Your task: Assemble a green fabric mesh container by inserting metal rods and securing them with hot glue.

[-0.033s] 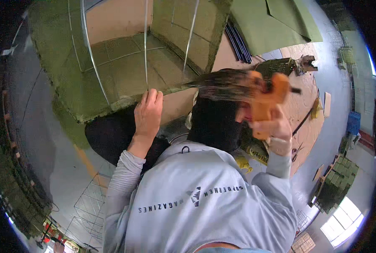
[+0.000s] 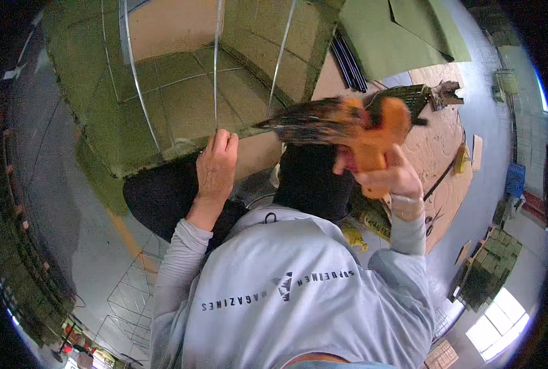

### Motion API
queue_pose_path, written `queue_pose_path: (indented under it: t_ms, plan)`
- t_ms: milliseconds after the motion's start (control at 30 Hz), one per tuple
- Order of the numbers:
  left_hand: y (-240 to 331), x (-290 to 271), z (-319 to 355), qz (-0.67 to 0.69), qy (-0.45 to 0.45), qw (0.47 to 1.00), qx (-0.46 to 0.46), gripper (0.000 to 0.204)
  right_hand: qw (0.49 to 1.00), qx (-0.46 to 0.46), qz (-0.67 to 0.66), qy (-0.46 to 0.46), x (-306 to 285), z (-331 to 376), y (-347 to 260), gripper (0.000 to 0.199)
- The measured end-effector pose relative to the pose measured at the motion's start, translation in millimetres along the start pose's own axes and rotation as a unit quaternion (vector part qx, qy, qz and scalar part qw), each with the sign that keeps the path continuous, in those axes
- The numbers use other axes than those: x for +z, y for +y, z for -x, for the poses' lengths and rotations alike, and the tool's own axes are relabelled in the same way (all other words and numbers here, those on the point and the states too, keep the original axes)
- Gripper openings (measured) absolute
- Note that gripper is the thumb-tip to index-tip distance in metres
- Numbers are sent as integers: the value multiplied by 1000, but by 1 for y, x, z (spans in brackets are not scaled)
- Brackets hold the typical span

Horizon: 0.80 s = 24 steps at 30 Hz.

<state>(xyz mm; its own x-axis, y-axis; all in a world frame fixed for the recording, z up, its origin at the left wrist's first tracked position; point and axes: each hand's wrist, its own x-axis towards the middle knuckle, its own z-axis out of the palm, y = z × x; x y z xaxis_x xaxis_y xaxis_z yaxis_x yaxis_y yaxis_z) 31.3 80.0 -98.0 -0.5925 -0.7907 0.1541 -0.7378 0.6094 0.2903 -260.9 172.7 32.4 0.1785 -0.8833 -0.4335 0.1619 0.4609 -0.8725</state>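
My left hand (image 2: 217,161) is pinched at the lower end of a thin metal wire (image 2: 216,80), against the near edge of a box-like frame (image 2: 89,117) covered in olive-green material. What lies between its fingertips is hidden. My right hand (image 2: 400,175) is wrapped around the handle of an orange gun-shaped tool (image 2: 372,150). Its dark, pointed front end is smeared by motion and points left, close to the frame's near edge, right of my left hand. Whether the tip touches the edge I cannot tell.
Behind the tool lies a wooden board (image 2: 443,138) with scissors (image 2: 432,222) at its edge. Dark rods (image 2: 349,64) and green sheet material (image 2: 403,37) are at the back. Wire racks (image 2: 132,295) stand lower left, stacked green blocks (image 2: 492,264) lower right.
The orange tool has shifted slightly left, its tip nearer my left hand. The frame and its wires sit a little further right. My left hand keeps its pinch.
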Motion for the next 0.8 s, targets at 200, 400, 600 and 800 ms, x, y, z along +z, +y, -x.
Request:
queue_pose_path:
  t_ms: [200, 400, 600, 800]
  plan:
    - [1, -1, 2, 25, 26, 999, -28, 24, 987, 8, 130, -89, 4, -74, 17, 34]
    - [-3, -6, 9, 68, 5, 998, -18, 22, 967, 117, 210, -87, 8, -94, 7, 22]
    - [-3, -10, 10, 80, -12, 997, -10, 20, 953, 42, 280, -111, 11, -106, 11, 24]
    - [-3, -7, 8, 99, 1, 995, 1, 18, 935, -43, 329, -126, 14, -110, 19, 22]
